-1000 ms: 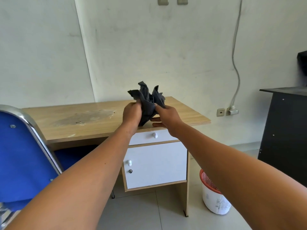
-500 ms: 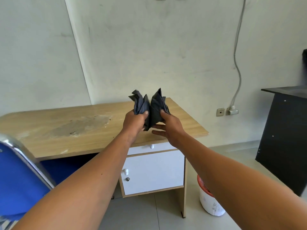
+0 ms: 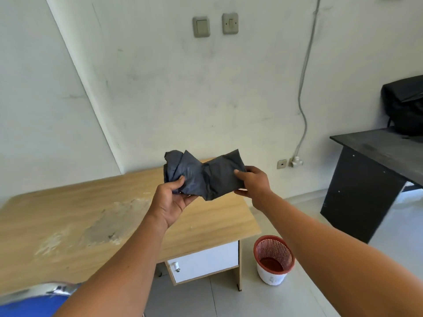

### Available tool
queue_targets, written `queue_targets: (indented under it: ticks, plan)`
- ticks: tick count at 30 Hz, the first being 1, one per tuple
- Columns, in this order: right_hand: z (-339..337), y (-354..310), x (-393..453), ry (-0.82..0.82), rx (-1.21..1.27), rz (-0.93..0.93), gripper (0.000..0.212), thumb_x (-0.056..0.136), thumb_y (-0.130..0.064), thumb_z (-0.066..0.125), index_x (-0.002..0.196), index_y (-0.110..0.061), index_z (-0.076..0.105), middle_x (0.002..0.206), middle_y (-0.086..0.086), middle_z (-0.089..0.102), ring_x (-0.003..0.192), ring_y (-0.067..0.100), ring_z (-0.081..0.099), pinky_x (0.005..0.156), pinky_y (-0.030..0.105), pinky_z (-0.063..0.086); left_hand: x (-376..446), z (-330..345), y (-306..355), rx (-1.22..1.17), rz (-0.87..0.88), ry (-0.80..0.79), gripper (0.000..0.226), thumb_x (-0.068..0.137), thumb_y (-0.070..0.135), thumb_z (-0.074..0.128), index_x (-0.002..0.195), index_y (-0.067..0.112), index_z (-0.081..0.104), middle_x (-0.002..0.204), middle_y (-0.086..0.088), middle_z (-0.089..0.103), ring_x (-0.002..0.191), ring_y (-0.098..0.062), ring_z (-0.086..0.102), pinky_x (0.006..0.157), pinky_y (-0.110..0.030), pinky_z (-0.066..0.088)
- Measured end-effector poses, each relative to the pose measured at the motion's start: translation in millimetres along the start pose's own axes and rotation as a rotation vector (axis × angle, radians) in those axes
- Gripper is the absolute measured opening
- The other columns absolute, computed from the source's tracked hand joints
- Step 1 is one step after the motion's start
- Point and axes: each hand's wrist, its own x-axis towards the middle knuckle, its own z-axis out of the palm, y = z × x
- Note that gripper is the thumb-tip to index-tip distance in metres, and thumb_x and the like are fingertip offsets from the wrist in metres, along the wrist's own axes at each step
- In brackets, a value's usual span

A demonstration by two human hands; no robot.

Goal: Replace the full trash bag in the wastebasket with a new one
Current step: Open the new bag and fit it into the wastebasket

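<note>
Left hand (image 3: 170, 200) & right hand (image 3: 253, 180) pinch ends of crumpled dark trash bag (image 3: 202, 176) above desk (image 3: 68, 225); red wastebasket (image 3: 273, 259) on floor, right.

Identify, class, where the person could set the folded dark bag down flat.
The wooden desk top is bare from the wall corner to its right edge above the white cabinet; only a worn stain marks it. The black desk is bare in front, with a black bag behind.
</note>
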Motion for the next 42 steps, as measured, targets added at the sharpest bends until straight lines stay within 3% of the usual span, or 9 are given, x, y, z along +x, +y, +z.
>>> queue_targets:
  ticks: [7, 12, 15, 19, 24, 28, 34, 37, 42]
  plan:
    - [-49.2, -99.5, -50.9, 0.069, -0.042, 0.098, 0.026, 0.090, 0.010, 0.054, 0.093, -0.014, 0.064, 0.093, 0.008, 0.067, 0.084, 0.023, 0.062, 0.069, 0.036, 0.059, -59.1, 63.6, 38.7, -0.068, -0.162, -0.070, 0.048, 0.098, 0.015, 0.055, 0.144, 0.002, 0.051, 0.134, -0.025, 0.064, 0.118, -0.046, 0.065, 0.095, -0.063, 0.054]
    - [-105.1, -134.3, -62.6, 0.018, 0.013, 0.121, 0.028, 0.086, 0.011, 0.043, 0.093, -0.008, 0.062, 0.093, 0.010, 0.063, 0.095, 0.027, 0.059, 0.096, 0.051, 0.056, -75.9, 101.0, 38.3, -0.093, -0.296, -0.074, 0.100, 0.074, 0.088, 0.055, 0.135, 0.009, 0.062, 0.135, -0.026, 0.063, 0.123, -0.053, 0.059, 0.111, -0.069, 0.037]
    - [-143.7, -149.7, -61.3, -0.006, 0.068, 0.121, 0.041, 0.084, 0.012, 0.038, 0.102, -0.004, 0.071, 0.096, 0.009, 0.069, 0.096, 0.029, 0.060, 0.101, 0.055, 0.052, -75.0, 132.0, 29.9, 0.014, -0.371, -0.043, 0.111, 0.063, 0.101, 0.044, 0.127, 0.016, 0.073, 0.133, -0.020, 0.067, 0.116, -0.045, 0.067, 0.104, -0.055, 0.047]
    - [-195.2, -172.4, -45.0, -0.014, 0.112, 0.125, 0.039, 0.084, 0.011, 0.035, 0.091, -0.001, 0.071, 0.089, 0.013, 0.069, 0.096, 0.033, 0.058, 0.098, 0.054, 0.054, -65.4, 190.9, 12.0, 0.164, -0.487, -0.209, 0.102, 0.070, 0.097, 0.042, 0.131, 0.020, 0.071, 0.132, -0.011, 0.069, 0.120, -0.034, 0.066, 0.102, -0.045, 0.048]
    - [-248.7, -186.2, 3.7, 0.032, 0.112, 0.156, 0.049, 0.084, -0.001, 0.035, 0.127, 0.016, 0.052, 0.094, 0.022, 0.061, 0.088, 0.034, 0.058, 0.063, 0.040, 0.060, -38.8, 265.1, -25.6, 0.299, -0.609, -0.454, 0.110, 0.076, 0.091, 0.048, 0.144, 0.004, 0.056, 0.148, -0.021, 0.054, 0.141, -0.041, 0.047, 0.123, -0.049, 0.029]
    - [-271.5, -187.3, 29.7, -0.027, 0.165, 0.186, 0.047, 0.077, -0.001, 0.035, 0.116, 0.013, 0.056, 0.104, 0.026, 0.065, 0.095, 0.038, 0.063, 0.073, 0.047, 0.059, -16.8, 309.7, -67.9, 0.457, -0.551, -0.569, 0.092, 0.085, 0.069, 0.063, 0.150, 0.005, 0.048, 0.155, -0.026, 0.043, 0.144, -0.045, 0.041, 0.120, -0.054, 0.032]
    - [-270.8, -170.8, 63.3, -0.027, 0.360, 0.304, 0.005, 0.081, -0.016, 0.048, 0.079, -0.018, 0.044, 0.084, 0.005, 0.044, 0.084, 0.024, 0.048, 0.080, 0.036, 0.042, 0.4, 349.6, -105.8, 0.731, -0.471, -0.457, 0.032, 0.089, 0.034, 0.069, 0.113, 0.012, 0.072, 0.105, -0.013, 0.070, 0.090, -0.028, 0.068, 0.088, -0.045, 0.055]
    - [-268.2, -162.7, 78.9, 0.013, 0.459, 0.366, 0.019, 0.098, -0.022, 0.042, 0.100, -0.011, 0.058, 0.099, 0.006, 0.061, 0.100, 0.023, 0.062, 0.096, 0.041, 0.049, 16.1, 349.1, -119.3, 0.608, -0.462, -0.322, 0.032, 0.085, 0.027, 0.062, 0.109, 0.008, 0.072, 0.101, -0.017, 0.068, 0.093, -0.031, 0.062, 0.087, -0.043, 0.051]
    - [-271.1, -155.6, 96.1, 0.050, 0.242, 0.403, 0.028, 0.097, -0.026, 0.053, 0.074, -0.010, 0.055, 0.055, 0.001, 0.050, 0.047, 0.013, 0.051, 0.047, 0.024, 0.042, 49.2, 341.3, -126.6, 0.516, -0.457, -0.134, 0.031, 0.092, 0.019, 0.045, 0.091, 0.006, 0.073, 0.089, -0.016, 0.072, 0.081, -0.028, 0.068, 0.080, -0.036, 0.053]
